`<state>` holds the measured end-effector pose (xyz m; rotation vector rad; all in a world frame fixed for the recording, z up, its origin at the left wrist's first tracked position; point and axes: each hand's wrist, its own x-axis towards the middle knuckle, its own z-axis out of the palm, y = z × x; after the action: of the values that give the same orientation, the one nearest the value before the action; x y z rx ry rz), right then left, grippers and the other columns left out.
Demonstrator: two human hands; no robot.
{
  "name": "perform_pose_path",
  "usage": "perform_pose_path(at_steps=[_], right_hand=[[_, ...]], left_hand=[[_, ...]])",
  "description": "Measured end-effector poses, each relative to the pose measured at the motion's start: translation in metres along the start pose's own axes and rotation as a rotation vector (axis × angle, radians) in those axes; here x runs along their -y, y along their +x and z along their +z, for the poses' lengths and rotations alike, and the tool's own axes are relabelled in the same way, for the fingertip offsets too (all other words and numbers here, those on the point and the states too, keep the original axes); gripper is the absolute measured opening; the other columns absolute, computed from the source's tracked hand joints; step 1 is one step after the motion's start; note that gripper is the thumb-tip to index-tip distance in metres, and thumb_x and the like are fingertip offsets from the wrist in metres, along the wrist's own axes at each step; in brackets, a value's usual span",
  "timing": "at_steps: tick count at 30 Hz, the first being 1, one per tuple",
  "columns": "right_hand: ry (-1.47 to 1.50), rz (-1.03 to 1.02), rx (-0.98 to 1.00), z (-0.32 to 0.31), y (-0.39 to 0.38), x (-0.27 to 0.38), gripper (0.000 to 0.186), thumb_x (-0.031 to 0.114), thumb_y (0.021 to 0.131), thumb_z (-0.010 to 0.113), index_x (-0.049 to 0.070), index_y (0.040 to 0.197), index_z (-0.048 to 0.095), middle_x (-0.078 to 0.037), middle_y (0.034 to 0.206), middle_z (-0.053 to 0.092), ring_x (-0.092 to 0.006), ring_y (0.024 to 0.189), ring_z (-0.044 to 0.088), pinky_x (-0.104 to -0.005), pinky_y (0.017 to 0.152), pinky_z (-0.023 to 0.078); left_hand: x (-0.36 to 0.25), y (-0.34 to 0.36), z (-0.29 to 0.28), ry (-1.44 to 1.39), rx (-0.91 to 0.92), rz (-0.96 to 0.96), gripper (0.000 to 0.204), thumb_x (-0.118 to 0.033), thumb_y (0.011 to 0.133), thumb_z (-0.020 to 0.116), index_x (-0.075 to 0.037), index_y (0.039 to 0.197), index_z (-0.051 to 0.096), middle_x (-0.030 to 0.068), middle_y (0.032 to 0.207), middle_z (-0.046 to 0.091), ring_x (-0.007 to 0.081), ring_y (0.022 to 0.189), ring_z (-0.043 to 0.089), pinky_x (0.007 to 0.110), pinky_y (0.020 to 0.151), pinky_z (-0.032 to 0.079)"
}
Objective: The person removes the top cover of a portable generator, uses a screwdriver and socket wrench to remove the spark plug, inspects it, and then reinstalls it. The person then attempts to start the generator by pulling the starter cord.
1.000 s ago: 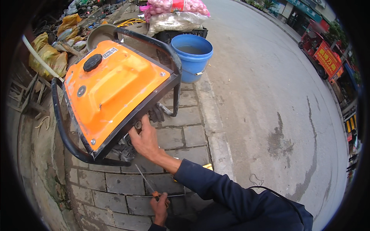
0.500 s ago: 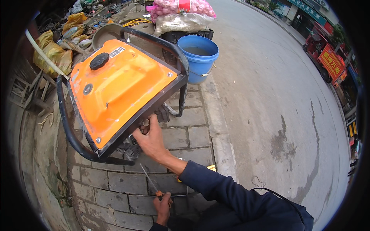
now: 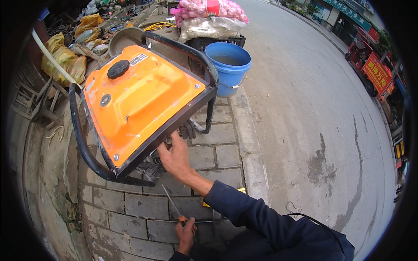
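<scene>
Holding liquid [image 3: 228, 60]: bucket [image 3: 226, 80] near generator [image 3: 146, 104].

Got yellow lettering [image 3: 378, 74] on red vehicle [image 3: 369, 71], pale on teal shop sign [image 3: 347, 13]; can't resolve white label [image 3: 138, 59] on orange tank [image 3: 141, 100] or red label [image 3: 213, 7] on pink sack [image 3: 188, 11].

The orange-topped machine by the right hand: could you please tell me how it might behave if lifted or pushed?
The orange-topped machine would probably feel heavy, given the mechanical parts packed underneath. Its black tube frame looks rigid, so it should flex little.
</scene>
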<state>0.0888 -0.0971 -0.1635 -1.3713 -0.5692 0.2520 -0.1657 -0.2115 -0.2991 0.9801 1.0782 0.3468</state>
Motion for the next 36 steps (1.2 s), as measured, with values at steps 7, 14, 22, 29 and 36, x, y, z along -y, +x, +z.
perform_pose_path(at_steps=[7,14,22,29,36], right_hand=[[-0.093,-0.078,-0.051,0.002,0.001,-0.001,0.045,0.020,0.098,0.072,0.003,0.135,0.051,-0.005,0.102,0.065,-0.0098,0.079,0.059,-0.0273,0.067,0.049],[-0.061,0.009,0.049,-0.001,-0.003,0.007,0.043,0.016,0.098,0.070,0.003,0.134,0.050,-0.003,0.096,0.065,-0.0089,0.076,0.058,-0.0265,0.065,0.048],[0.095,-0.040,0.023,0.003,0.000,-0.003,0.039,0.013,0.097,0.069,-0.001,0.129,0.051,-0.009,0.099,0.068,-0.0120,0.079,0.063,-0.0294,0.066,0.050],[0.037,-0.022,0.038,0.001,0.000,-0.002,0.046,0.018,0.094,0.072,-0.003,0.129,0.051,-0.016,0.100,0.069,-0.0226,0.079,0.066,-0.0371,0.071,0.053],[-0.059,0.020,-0.031,-0.002,-0.001,0.010,0.035,0.013,0.097,0.071,-0.004,0.123,0.053,-0.006,0.090,0.064,-0.0067,0.071,0.057,-0.0255,0.061,0.047]], left_hand=[[-0.008,-0.001,-0.002,0.023,0.040,-0.081,0.017,-0.012,0.095,0.069,-0.006,0.091,0.054,0.0037,0.065,0.055,0.0142,0.054,0.055,0.030,0.051,0.041],[-0.007,-0.002,0.000,-0.009,0.013,-0.013,0.019,-0.016,0.094,0.071,-0.005,0.084,0.058,0.0021,0.061,0.057,0.0084,0.048,0.050,0.027,0.046,0.035],[-0.003,0.002,-0.006,0.017,0.037,-0.045,0.018,-0.012,0.094,0.070,-0.006,0.094,0.053,0.0044,0.063,0.055,0.0140,0.051,0.055,0.028,0.047,0.039],[-0.005,-0.001,-0.002,-0.009,0.005,-0.037,0.021,-0.017,0.093,0.072,-0.005,0.083,0.059,0.0025,0.060,0.057,0.0079,0.046,0.049,0.025,0.045,0.035],[-0.004,0.000,0.000,0.006,0.004,-0.010,0.020,-0.017,0.093,0.072,-0.005,0.084,0.059,0.0024,0.060,0.057,0.0078,0.047,0.049,0.025,0.045,0.035]])
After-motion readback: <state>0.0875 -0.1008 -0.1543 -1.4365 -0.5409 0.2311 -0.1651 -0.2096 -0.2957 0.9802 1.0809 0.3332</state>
